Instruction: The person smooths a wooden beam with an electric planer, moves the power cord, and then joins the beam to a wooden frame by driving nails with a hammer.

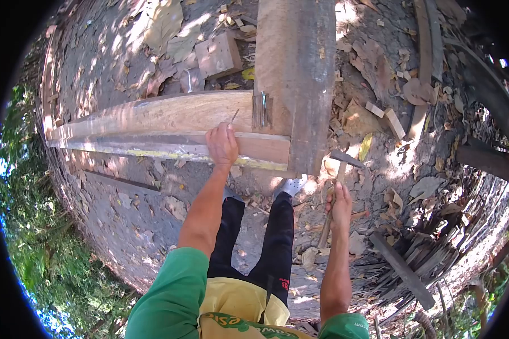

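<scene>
My left hand (pixel 223 146) rests on a long wooden beam (pixel 169 146) with yellowish paint along its near edge. Between its thumb and fingertips a thin nail (pixel 234 116) sticks up at a slant. To the right, my right hand (pixel 339 206) is wrapped around the wooden handle of a hammer (pixel 347 159), its metal head raised beside the end of a wide plank (pixel 294 85). That plank meets the beam at roughly a right angle. A dark notch (pixel 262 110) with a shiny strip shows at the joint.
A wood block (pixel 218 55) lies beyond the beam. Small offcuts (pixel 394 123) and dry leaves are scattered on the ground at the right. A loose board (pixel 401 270) lies by a pile of split wood at the lower right. My feet stand close under the beam.
</scene>
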A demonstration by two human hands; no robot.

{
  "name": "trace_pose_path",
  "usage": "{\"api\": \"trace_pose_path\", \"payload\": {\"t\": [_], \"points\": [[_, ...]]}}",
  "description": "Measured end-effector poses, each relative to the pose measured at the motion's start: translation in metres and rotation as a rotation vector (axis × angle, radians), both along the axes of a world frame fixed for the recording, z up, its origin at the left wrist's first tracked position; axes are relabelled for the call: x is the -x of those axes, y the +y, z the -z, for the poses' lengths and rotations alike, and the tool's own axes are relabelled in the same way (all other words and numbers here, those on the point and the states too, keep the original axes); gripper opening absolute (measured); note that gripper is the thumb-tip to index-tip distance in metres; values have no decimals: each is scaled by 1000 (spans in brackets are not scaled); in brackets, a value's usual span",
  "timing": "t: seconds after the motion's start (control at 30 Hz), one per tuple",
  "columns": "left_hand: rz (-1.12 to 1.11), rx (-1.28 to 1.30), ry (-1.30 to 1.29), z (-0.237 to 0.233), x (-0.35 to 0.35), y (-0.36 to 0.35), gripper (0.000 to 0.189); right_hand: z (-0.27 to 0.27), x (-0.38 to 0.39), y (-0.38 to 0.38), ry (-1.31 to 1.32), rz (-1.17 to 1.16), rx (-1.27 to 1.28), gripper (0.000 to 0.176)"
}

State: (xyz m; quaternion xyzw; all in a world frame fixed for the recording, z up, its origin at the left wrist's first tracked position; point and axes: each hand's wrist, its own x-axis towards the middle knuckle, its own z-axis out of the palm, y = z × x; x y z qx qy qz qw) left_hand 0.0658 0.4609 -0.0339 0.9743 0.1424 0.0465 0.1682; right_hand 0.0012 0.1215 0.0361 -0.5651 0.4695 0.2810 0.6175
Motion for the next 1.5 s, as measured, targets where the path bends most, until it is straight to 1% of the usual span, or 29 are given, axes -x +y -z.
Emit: {"api": "trace_pose_path", "payload": {"t": [0.07, 0.17, 0.37, 0.47, 0.57, 0.67, 0.7, 0.73, 0.8, 0.93, 1.17, 1.27, 1.37, 1.5], "points": [[0, 9, -24, 0, 0, -1, 20, -1, 0, 2, 1, 5, -5, 25], [-6, 5, 39, -1, 1, 1, 19, -3, -2, 3, -14, 19, -24, 25], [-3, 12, 53, -2, 1, 0, 19, -1, -2, 3, -13, 6, -37, 25], [19, -66, 11, 3, 1, 2, 18, 1, -1, 4, -32, -9, -22, 25], [4, -11, 1, 2, 1, 0, 20, 1, -3, 5, -41, -25, -9, 25], [0, -84, 78, 10, 5, 3, 23, 3, -3, 6, -24, 46, -60, 25], [-8, -84, 60, 9, 8, 8, 24, 2, -4, 6, -13, 18, -36, 25], [13, -64, 44, 12, 3, 1, 26, 1, -2, 0, -30, 44, -15, 24], [24, -76, 54, 13, 5, 2, 26, 7, -1, 5, -57, 27, -23, 23], [37, -50, 9, 10, 4, -4, 26, 1, -3, 2, -8, 37, -57, 26], [56, -45, 9, 15, 5, -3, 27, 8, 11, -6, -17, 79, -92, 36], [53, -40, -1, 12, 4, -4, 27, 11, 15, -11, -32, 102, -105, 37], [46, -36, 3, 11, 3, -6, 28, -4, 10, -14, -43, 169, -47, 26], [54, -32, 6, 8, 3, -8, 28, -6, 10, -25, -68, 311, 24, 29]]}}
